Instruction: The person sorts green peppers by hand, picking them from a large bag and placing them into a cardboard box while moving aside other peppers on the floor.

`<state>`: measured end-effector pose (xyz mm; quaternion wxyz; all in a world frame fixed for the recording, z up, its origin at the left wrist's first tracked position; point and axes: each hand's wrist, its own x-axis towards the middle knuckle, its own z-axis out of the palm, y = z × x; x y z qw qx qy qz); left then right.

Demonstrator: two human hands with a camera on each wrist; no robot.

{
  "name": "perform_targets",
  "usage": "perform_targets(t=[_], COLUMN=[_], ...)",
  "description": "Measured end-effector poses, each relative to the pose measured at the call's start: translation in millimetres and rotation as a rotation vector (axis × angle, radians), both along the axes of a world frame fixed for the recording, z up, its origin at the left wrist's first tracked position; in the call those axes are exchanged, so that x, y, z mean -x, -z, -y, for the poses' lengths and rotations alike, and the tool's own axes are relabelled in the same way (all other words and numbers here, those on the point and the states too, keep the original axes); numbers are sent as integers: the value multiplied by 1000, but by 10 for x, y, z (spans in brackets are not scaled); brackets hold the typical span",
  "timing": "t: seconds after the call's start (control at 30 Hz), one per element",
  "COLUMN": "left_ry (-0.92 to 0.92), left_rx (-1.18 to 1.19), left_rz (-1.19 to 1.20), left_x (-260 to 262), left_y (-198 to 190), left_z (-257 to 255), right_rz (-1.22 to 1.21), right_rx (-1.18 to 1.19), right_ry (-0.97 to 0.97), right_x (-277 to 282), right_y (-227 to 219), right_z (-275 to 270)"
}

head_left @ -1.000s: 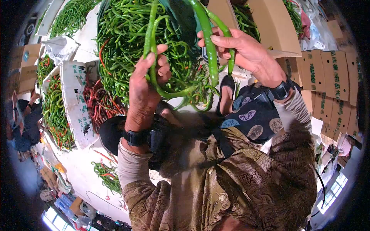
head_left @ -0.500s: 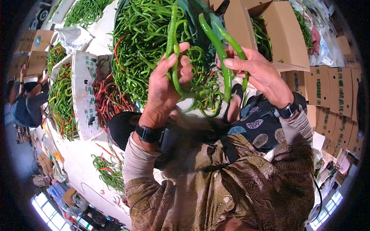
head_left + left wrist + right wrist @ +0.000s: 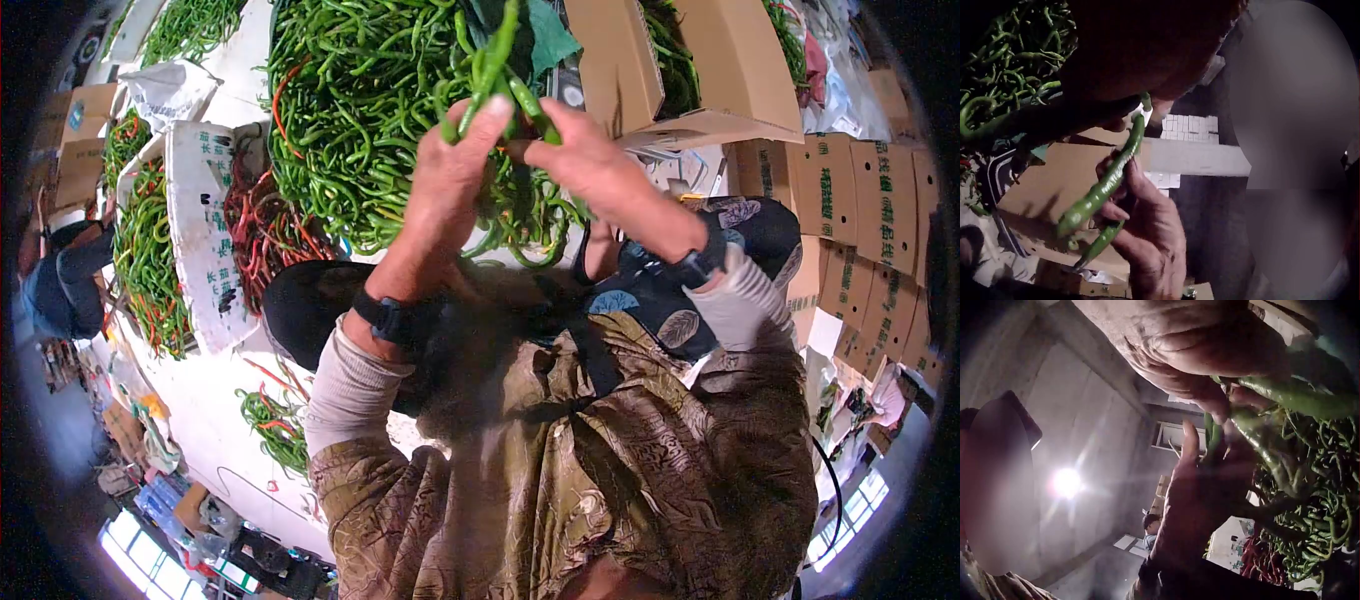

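Close together in the head view, both hands are over the heap of green chili peppers [image 3: 350,130]. My left hand [image 3: 445,190] grips long green chili peppers [image 3: 492,62], its thumb lying along them. From the other side, my right hand [image 3: 590,155] pinches green chili peppers [image 3: 530,103] right beside the left fingertips. In the left wrist view, one glossy green pepper [image 3: 1107,190] crosses the right hand [image 3: 1154,244], and a second pepper [image 3: 1100,245] sticks out below its fingers. The left palm is dark and hides much of its own hold there.
An open cardboard box [image 3: 735,70] with green peppers stands at upper right, beside stacked flat cartons [image 3: 840,200]. Left of the heap are red peppers [image 3: 275,225] and a white foam box [image 3: 205,240]. Another person [image 3: 65,280] is at the far left.
My hands were apart, each with green peppers. The right hand has moved left and the two have met, bringing their peppers together over the heap.
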<state>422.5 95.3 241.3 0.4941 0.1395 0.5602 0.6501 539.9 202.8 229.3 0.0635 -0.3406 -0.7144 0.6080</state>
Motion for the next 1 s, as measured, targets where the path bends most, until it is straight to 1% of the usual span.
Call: perform_targets(t=[0.03, 0.07, 0.1, 0.17, 0.2, 0.23, 0.3, 0.37, 0.43, 0.5, 0.57, 0.6, 0.63, 0.67, 0.7, 0.73, 0.77, 0.8, 0.83, 0.9, 0.93, 0.97, 1.0], left_ry=[-17, -76, -99, -134, -148, -239, -221, -235, -374, -508, -565, -624, -596, -616, -630, -629, -639, -665, -663, -608, -561, -515, -482], left_rx=[-14, 53, 58, 34, 24, -11, -147, -111, -180, -320, -440, -527, -523, -530, -538, -472, -458, -372, -300, -215, -234, -252, -241], left_rz=[27, 63, 56, 55, 60, 78, 158, 92, -30, -67, -64, -86, -16, -3, 17, -32, -22, -31, -43, -12, 29, 65, 77], left_x=[-39, -60, -49, 33, 54, 66, 150, 188, 224, 286, 273, 267, 235, 214, 177, 215, 196, 133, 106, -19, -96, -186, -274], left_y=[51, 34, 100, 273, 183, 268, 58, -251, -361, -695, -981, -1069, -1141, -1165, -1173, -1128, -1009, -937, -864, -684, -648, -631, -660], left_z=[-34, -46, -66, -69, -59, -84, -57, -28, 3, 108, 347, 477, 667, 816, 948, 1069, 1121, 1168, 1170, 1141, 1083, 1013, 923], right_rz=[81, 72, 62, 59, 19, -38, -107, -142, -125, -218, -348, -361, -315, -259, -255, -250, -249, -206, -252, -265, -208, -122, -141], right_rx=[-268, -261, -255, -389, -414, -467, -586, -417, -331, -295, -267, -262, -196, -134, -141, -105, -75, -149, -205, -35, -14, -48, -168], right_ry=[-23, -22, -43, -108, -138, -194, -239, -190, -90, -8, -11, -46, -84, -113, -121, -138, -140, -127, -209, -236, -293, -312, -349], right_x=[55, 96, 113, 160, 163, 148, 102, 70, 96, 44, -93, -93, -128, -155, -180, -97, -103, -109, -115, -110, -103, -118, -119], right_y=[97, 61, 89, 185, 132, 67, -126, -222, -705, -939, -1023, -1031, -1057, -1069, -1070, -1021, -1021, -1056, -1045, -1001, -989, -942, -814], right_z=[57, 143, 199, 288, 294, 263, 243, 210, 288, 275, 258, 279, 305, 341, 397, 449, 492, 560, 563, 693, 724, 764, 751])
